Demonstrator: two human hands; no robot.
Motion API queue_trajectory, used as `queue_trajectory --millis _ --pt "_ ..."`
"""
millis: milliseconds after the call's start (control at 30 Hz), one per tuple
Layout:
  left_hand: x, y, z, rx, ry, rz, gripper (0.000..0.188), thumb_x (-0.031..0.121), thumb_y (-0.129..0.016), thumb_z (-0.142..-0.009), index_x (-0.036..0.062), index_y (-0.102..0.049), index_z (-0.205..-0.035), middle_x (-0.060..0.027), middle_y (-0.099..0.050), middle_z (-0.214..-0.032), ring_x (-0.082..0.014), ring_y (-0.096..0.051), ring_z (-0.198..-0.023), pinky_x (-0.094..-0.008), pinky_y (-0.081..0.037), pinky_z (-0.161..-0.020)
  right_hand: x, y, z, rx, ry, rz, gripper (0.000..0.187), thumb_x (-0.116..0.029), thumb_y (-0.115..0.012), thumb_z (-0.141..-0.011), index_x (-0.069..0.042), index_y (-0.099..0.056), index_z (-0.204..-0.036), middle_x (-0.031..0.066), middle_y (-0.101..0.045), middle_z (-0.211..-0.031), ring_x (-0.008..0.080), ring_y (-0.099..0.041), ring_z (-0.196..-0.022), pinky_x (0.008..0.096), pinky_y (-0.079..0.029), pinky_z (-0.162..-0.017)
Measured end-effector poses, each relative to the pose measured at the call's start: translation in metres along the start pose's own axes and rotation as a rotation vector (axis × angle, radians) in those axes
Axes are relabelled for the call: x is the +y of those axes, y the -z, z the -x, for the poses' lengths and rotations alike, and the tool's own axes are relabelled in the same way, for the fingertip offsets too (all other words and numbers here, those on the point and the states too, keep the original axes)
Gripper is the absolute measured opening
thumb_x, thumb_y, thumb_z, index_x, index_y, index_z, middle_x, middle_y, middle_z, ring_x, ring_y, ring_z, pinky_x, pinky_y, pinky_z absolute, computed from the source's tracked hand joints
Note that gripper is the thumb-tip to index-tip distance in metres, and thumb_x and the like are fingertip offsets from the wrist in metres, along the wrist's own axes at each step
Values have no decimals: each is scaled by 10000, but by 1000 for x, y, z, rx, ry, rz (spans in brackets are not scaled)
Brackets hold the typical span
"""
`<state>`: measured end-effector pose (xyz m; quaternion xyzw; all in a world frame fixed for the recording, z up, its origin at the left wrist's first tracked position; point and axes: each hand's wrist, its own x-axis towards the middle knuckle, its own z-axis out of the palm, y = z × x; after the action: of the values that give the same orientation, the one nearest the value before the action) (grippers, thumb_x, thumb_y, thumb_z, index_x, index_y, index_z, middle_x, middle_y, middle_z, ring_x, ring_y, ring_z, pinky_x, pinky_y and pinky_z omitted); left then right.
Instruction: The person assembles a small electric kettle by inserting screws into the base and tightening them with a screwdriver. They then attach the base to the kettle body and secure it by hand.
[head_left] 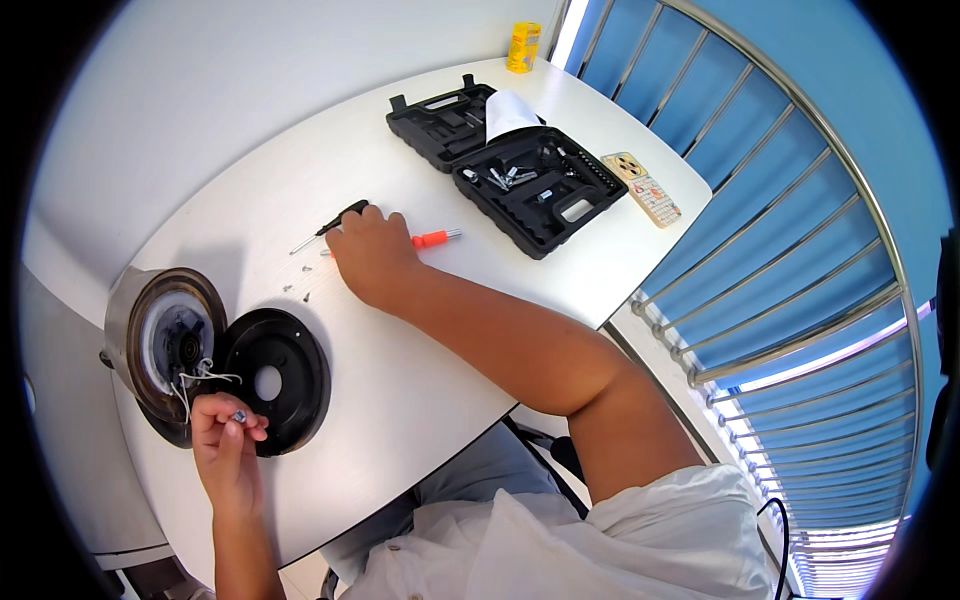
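The left hand (232, 455), palm turned up, pinches a small metal piece (239, 416) between thumb and fingers. The right hand (372, 258) reaches across the white tabletop (410, 355), palm down with fingers bent, over two slim tools; whether it grips either cannot be told. A black-handled screwdriver (350, 212) lies at the fingers, at the hand's 11 o'clock, its shaft pointing toward 8. A tool with an orange handle (432, 239) runs partly hidden beneath the same hand, its handle showing between 2 and 3 o'clock. Small loose bits (306, 297) are scattered at 8 o'clock.

From the left hand, a metal vessel (122, 325) rests on its side at 11 o'clock, its opened underside showing white wires (206, 369). A round black cover with a central hole (307, 385) sits just beside it, at the hand's 1 o'clock.

Farther out, at the right hand's 2 o'clock, a black tool case (522, 222) lies open with metal parts inside and white paper (509, 112) across its hinge side. A patterned phone-like object (655, 200) lies at the case's 3 o'clock, and a yellow container (523, 47) stands at its 12. Beyond the tabletop, toward 3 o'clock, curves a metal railing (868, 200).
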<state>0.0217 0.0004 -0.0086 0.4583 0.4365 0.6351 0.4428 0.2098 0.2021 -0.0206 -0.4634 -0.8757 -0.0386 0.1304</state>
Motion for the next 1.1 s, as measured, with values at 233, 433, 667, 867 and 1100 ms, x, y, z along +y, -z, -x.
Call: queue_trajectory --millis 233,433,667,867,1100 --pt "4 -4 -1 -20 13 -12 158 179 -590 -873 73 -488 -929 -28 -500 -850 -102 -508 -690 -255 -449 -762 2 1 1 -15 37 -43 100 -85 -550 -792 -83 -590 -883 77 -525 -904 244 -496 -878 382 -396 -661" --pt "-2 4 2 -27 45 -37 204 217 -581 -885 55 -527 -997 -21 -502 -851 -99 -511 -697 -261 -450 -773 1 3 1 -56 24 -65 128 -88 -553 -797 -80 -598 -916 75 -536 -945 240 -497 -917 386 -399 -719" --pt "-1 1 1 -26 3 -70 206 217 -603 -872 63 -517 -977 -26 -507 -834 -103 -503 -697 -256 -445 -741 0 3 1 -73 27 -52 168 -73 -531 -812 -92 -601 -964 71 -537 -956 238 -508 -930 389 -416 -726" --pt "0 0 1 -27 -38 -86 221 214 -608 -871 62 -503 -991 -36 -530 -834 -108 -509 -706 -236 -444 -674 -2 9 2 -95 52 -64 176 -62 -535 -807 -108 -612 -958 63 -537 -955 237 -508 -933 381 -423 -715" --pt "-3 2 1 -21 -68 -109 250 239 -552 -916 32 -511 -1050 -67 -580 -835 -115 -519 -699 -230 -440 -658 -2 7 2 -92 68 -63 182 -62 -544 -791 -107 -618 -951 60 -537 -948 235 -507 -928 376 -424 -698"
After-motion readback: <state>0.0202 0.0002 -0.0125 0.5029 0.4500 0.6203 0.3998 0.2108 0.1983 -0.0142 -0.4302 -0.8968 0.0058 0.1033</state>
